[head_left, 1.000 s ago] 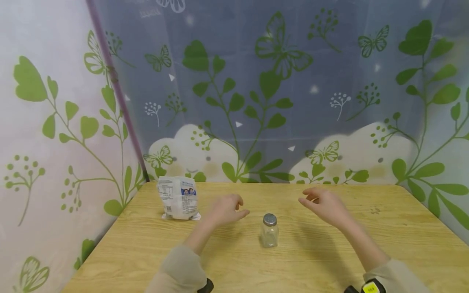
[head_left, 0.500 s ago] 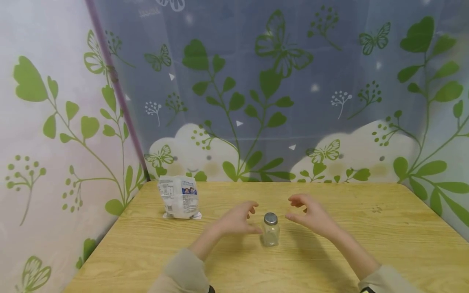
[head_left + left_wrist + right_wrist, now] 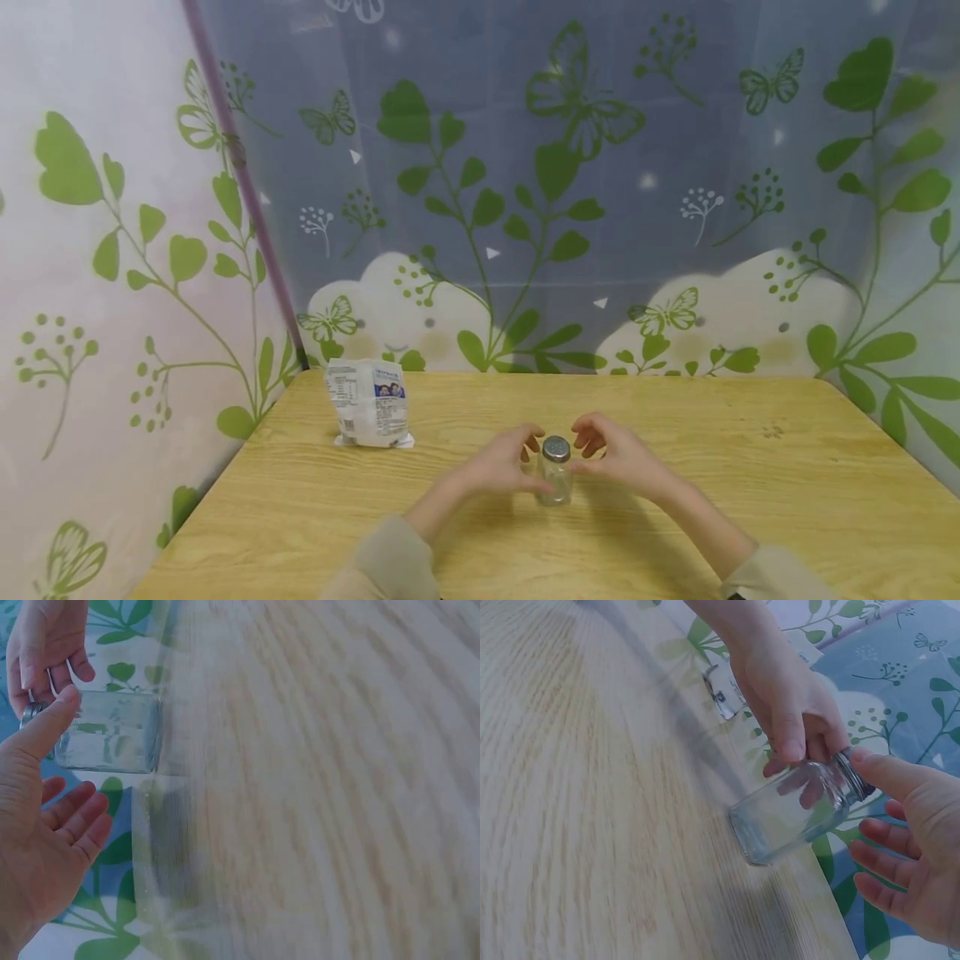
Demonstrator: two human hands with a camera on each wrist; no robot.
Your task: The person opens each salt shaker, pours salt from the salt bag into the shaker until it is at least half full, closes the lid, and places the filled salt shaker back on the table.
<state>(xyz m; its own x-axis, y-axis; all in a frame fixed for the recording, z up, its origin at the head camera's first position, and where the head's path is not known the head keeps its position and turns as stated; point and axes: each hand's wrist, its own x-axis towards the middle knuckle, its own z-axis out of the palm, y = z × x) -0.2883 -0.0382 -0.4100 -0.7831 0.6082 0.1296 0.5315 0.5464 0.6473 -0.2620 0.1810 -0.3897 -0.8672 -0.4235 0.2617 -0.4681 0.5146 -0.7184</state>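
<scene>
A clear glass shaker point(image 3: 556, 483) with a perforated metal lid stands upright on the wooden table. My left hand point(image 3: 504, 463) is at its left side, thumb across the front of the glass in the head view. Seen from the right wrist, the left fingers point(image 3: 810, 791) show through the glass. My right hand point(image 3: 622, 457) comes in from the right, its thumb right at the lid in the right wrist view. The other right fingers point(image 3: 889, 851) are spread and loosely bent, apart from the glass. Both hands frame the shaker without closing round it.
A white printed plastic packet point(image 3: 371, 404) stands at the back left of the wooden table point(image 3: 750, 467). Behind the table hangs a blue curtain point(image 3: 480, 167) with green leaves and butterflies; a pale one closes off the left side.
Both hands have moved inward to the shaker from either side, the left hand rightward and the right hand leftward. The shaker and packet stay where they were.
</scene>
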